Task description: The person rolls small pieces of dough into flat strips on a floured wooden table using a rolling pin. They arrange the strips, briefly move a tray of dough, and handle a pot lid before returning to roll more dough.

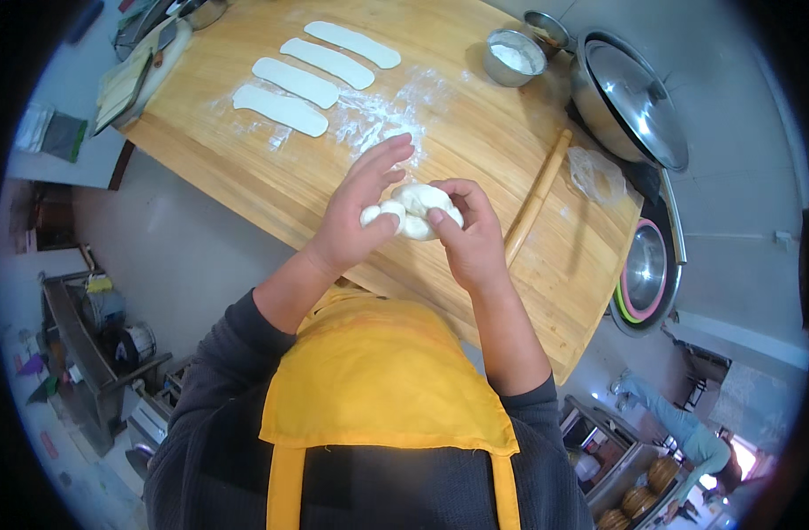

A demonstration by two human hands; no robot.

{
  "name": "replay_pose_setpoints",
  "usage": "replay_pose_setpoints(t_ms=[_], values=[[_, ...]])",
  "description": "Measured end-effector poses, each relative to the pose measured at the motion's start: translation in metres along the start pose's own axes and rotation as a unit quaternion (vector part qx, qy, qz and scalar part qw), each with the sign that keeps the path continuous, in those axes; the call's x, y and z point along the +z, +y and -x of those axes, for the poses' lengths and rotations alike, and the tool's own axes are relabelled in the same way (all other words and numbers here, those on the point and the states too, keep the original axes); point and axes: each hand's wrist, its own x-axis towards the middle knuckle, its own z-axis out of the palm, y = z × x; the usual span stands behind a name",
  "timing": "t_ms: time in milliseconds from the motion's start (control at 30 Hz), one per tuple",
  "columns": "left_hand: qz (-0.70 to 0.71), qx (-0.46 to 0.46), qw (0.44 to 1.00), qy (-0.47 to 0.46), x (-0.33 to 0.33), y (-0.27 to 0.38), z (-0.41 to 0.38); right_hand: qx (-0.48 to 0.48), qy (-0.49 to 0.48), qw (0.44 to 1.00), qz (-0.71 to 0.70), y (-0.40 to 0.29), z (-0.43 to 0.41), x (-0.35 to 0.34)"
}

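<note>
A lumpy, twisted piece of white dough (pixel 419 207) is held between both hands above the near part of a wooden table (pixel 444 139). My left hand (pixel 365 205) pinches its left end with the thumb in front, the other fingers stretched up and apart. Around the right end curl the fingers of my right hand (pixel 471 232), its thumb pressing on the front. Beyond my hands lie several flat dough strips (pixel 295 83), side by side. Scattered white flour (pixel 378 119) covers the wood between the strips and my hands.
To the right lies a wooden rolling pin (pixel 540 192), near a crumpled clear plastic bag (pixel 596 173). A metal bowl of flour (pixel 516 56) and a large lidded metal basin (pixel 626 99) stand at the far right. A cutting board (pixel 123 89) sits far left. Another person (pixel 689 424) is at lower right.
</note>
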Motion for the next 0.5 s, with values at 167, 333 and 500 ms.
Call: replay_pose_setpoints(t_ms=[167,333,500], values=[[0.303,-0.324,0.896,-0.002,-0.030,0.006,0.007,-0.049,0.097,0.993,-0.034,0.011,-0.005,0.031],[0.286,-0.298,0.910,-0.030,-0.069,-0.014,0.022,-0.113,0.087,0.913,0.382,0.006,-0.006,0.086],[0.313,-0.319,0.890,-0.094,-0.098,-0.013,0.025,0.021,0.239,0.967,0.087,0.033,-0.017,0.111]])
